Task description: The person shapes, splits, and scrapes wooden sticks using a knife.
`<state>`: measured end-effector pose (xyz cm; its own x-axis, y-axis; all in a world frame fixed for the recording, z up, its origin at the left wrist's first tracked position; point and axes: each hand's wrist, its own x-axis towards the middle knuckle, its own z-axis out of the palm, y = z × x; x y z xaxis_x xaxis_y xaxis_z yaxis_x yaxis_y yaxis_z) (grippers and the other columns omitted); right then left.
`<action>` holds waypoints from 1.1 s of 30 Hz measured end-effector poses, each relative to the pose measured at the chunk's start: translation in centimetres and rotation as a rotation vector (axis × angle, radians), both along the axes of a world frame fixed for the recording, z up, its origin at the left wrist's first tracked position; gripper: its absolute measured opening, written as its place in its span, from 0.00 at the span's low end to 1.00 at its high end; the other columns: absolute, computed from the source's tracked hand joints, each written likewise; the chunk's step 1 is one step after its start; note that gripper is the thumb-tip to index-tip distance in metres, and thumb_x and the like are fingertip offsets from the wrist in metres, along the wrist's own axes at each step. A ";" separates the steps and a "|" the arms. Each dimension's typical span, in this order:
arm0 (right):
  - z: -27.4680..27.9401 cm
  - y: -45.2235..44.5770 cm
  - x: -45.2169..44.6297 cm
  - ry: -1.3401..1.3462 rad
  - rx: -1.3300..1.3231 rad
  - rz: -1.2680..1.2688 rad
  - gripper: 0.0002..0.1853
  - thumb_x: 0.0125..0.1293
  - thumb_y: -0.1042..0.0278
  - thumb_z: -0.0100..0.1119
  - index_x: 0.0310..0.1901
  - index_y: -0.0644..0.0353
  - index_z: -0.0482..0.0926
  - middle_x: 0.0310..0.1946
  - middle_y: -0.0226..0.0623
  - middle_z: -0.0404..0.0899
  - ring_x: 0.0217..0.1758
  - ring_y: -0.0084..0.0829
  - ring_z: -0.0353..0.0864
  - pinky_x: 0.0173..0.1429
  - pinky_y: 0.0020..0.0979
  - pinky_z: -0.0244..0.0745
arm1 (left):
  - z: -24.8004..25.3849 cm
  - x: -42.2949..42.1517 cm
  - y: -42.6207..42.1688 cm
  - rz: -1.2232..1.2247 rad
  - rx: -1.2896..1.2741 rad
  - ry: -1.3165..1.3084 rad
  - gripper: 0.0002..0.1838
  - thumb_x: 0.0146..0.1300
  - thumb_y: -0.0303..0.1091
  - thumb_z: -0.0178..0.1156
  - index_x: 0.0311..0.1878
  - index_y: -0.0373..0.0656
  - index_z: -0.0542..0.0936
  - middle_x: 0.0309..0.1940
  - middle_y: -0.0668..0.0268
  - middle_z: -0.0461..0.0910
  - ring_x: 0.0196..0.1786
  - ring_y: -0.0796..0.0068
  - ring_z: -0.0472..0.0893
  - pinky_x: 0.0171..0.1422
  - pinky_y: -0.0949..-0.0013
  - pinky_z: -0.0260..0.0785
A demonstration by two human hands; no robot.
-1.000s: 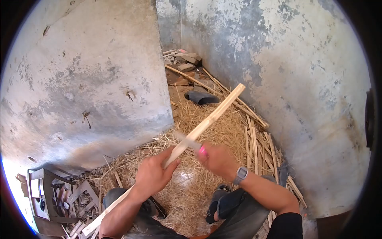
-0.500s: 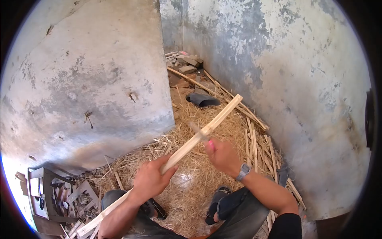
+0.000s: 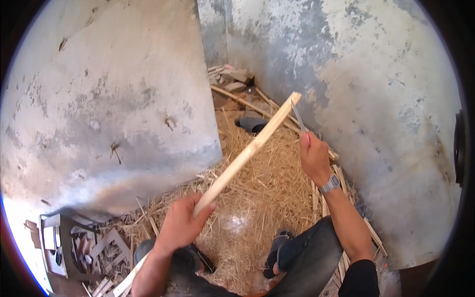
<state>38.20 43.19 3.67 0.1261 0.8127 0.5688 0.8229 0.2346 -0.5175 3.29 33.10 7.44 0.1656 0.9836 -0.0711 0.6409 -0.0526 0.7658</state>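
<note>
A long pale wooden strip (image 3: 250, 151) runs diagonally from the lower left up to the middle of the view. My left hand (image 3: 180, 222) is wrapped round its lower part, and the strip passes back under my forearm. My right hand (image 3: 314, 154), with a grey watch (image 3: 330, 184) at the wrist, is closed on the pink handle of a knife (image 3: 299, 117). The blade points up and left, its tip close beside the strip's far end; whether they touch is hard to tell.
Shavings (image 3: 247, 198) cover the floor between my feet. Beyond them lie a dark shoe-like object (image 3: 251, 123) and bricks (image 3: 235, 86). Split strips (image 3: 373, 235) lie along the right wall (image 3: 386, 123). A dark frame (image 3: 69, 247) with scraps stands lower left.
My right hand and the knife have moved up and right, from the strip's middle to near its far end. The strip's far end is higher, and my left hand still grips it.
</note>
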 end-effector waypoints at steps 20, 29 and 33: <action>-2.0 -4.6 -4.6 0.320 -0.111 0.278 0.23 0.80 0.59 0.52 0.26 0.64 0.72 0.14 0.36 0.64 0.17 0.24 0.61 0.24 0.35 0.56 | -0.7 0.3 0.7 -0.208 -0.054 0.015 0.18 0.77 0.46 0.58 0.46 0.38 0.82 0.24 0.57 0.77 0.28 0.62 0.79 0.36 0.58 0.68; -2.3 -4.0 -3.8 0.447 -0.119 0.303 0.23 0.81 0.57 0.51 0.27 0.63 0.71 0.15 0.30 0.63 0.20 0.21 0.60 0.26 0.33 0.56 | -1.1 0.4 1.2 -0.234 -0.060 0.112 0.19 0.80 0.48 0.53 0.44 0.40 0.81 0.19 0.57 0.75 0.25 0.57 0.79 0.34 0.55 0.68; -2.2 -4.0 -3.8 0.411 -0.122 0.300 0.24 0.81 0.57 0.51 0.27 0.63 0.71 0.15 0.30 0.63 0.20 0.22 0.60 0.26 0.33 0.56 | -1.4 0.5 1.1 -0.205 -0.036 0.075 0.20 0.80 0.48 0.52 0.41 0.40 0.81 0.19 0.57 0.76 0.26 0.52 0.80 0.35 0.53 0.69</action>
